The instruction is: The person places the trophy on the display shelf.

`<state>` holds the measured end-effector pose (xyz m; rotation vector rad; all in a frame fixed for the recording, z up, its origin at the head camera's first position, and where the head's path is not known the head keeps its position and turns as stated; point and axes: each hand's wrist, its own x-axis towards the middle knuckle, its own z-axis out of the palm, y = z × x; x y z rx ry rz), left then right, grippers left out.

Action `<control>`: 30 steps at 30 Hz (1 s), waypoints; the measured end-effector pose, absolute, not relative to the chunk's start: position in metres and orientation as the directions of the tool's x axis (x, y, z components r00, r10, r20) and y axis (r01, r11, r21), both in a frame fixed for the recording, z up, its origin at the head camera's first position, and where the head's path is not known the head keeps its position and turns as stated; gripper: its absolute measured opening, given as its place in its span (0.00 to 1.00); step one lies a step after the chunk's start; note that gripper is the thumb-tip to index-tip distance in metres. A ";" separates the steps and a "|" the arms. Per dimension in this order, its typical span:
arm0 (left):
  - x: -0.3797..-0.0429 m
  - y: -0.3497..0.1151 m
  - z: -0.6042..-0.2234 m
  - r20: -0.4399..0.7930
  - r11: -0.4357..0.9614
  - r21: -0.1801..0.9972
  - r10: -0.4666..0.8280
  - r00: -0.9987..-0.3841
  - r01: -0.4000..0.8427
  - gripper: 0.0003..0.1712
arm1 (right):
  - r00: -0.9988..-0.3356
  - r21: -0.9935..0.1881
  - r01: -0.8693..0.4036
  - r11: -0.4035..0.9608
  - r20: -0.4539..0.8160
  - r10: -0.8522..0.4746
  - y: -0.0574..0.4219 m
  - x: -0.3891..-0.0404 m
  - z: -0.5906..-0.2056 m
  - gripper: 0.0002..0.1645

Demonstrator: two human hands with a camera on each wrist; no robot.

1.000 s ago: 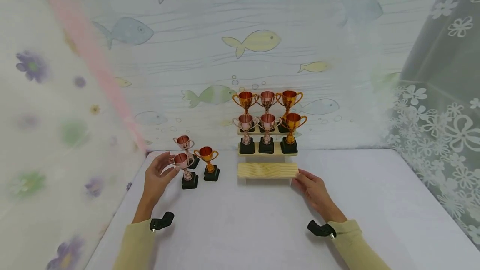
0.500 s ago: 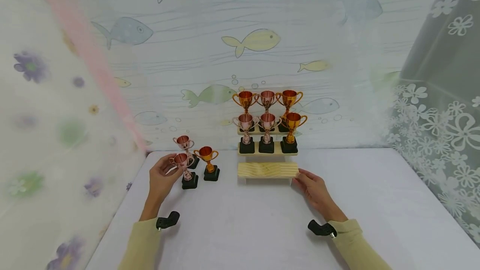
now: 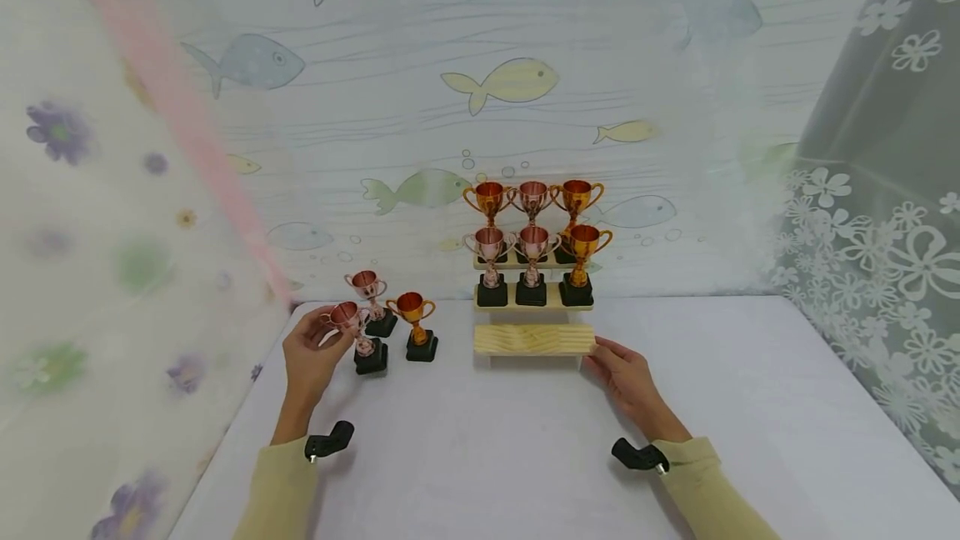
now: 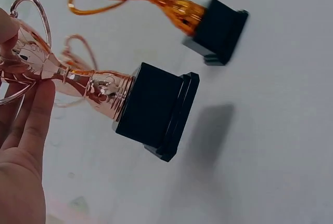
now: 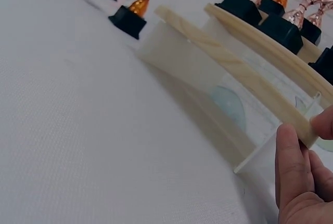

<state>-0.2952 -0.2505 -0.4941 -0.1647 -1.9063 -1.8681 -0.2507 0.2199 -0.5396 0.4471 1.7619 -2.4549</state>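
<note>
My left hand [image 3: 313, 352] grips a small rose-gold trophy [image 3: 366, 347] by its cup, thumb and fingers around it. The trophy leans toward the hand, and in the left wrist view its black base [image 4: 153, 107] stands apart from a shadow on the cloth. Behind it are a second rose-gold trophy [image 3: 380, 319] and, to the right, a gold trophy [image 3: 420, 340], both upright. My right hand [image 3: 626, 373] pinches the right end of the bare lowest wooden step [image 3: 534, 340] of a tiered stand, thumb on top and fingers beneath in the right wrist view.
Several gold and rose-gold trophies fill the two upper tiers, among them a front gold trophy [image 3: 581, 252]. Clear side panels [image 5: 171, 57] support the steps. A white cloth [image 3: 480, 448] covers the table, and a fish-patterned curtain [image 3: 375, 123] hangs behind.
My left hand closed on the front rose-gold trophy, then shifted it slightly left and tilted it. My right hand stays at the step's end.
</note>
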 end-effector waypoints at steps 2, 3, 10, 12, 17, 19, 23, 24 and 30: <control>-0.291 -0.252 -0.485 0.436 0.051 0.897 -0.251 -0.864 0.439 0.27 | -0.954 -0.914 0.236 -0.331 -0.282 0.100 0.220 -0.250 -0.540 0.33; -0.288 -0.252 -0.479 0.454 0.040 0.887 -0.257 -0.853 0.460 0.27 | -0.955 -0.914 0.235 -0.331 -0.280 0.097 0.220 -0.250 -0.540 0.33; -0.268 -0.249 -0.449 0.550 -0.030 0.818 -0.251 -0.797 0.574 0.28 | -0.956 -0.911 0.233 -0.340 -0.278 0.091 0.221 -0.250 -0.542 0.33; -0.264 -0.243 -0.442 0.572 -0.048 0.802 -0.225 -0.789 0.595 0.28 | -0.956 -0.912 0.232 -0.338 -0.278 0.093 0.220 -0.250 -0.542 0.33; -0.259 -0.216 -0.427 0.619 -0.062 0.775 -0.122 -0.776 0.628 0.28 | -0.959 -0.917 0.220 -0.332 -0.265 0.097 0.220 -0.250 -0.543 0.33; -0.259 -0.201 -0.424 0.638 -0.055 0.766 -0.068 -0.767 0.641 0.28 | -0.962 -0.919 0.214 -0.332 -0.257 0.093 0.220 -0.250 -0.543 0.33; -0.263 -0.165 -0.422 0.654 -0.043 0.756 0.024 -0.756 0.653 0.28 | -0.967 -0.922 0.201 -0.330 -0.241 0.082 0.221 -0.250 -0.545 0.33; -0.263 -0.155 -0.423 0.652 -0.029 0.758 0.037 -0.757 0.652 0.28 | -0.967 -0.922 0.200 -0.331 -0.240 0.082 0.221 -0.250 -0.546 0.33; -0.267 -0.096 -0.434 0.603 -0.013 0.796 0.092 -0.792 0.605 0.27 | -0.967 -0.919 0.201 -0.339 -0.241 0.079 0.221 -0.251 -0.546 0.32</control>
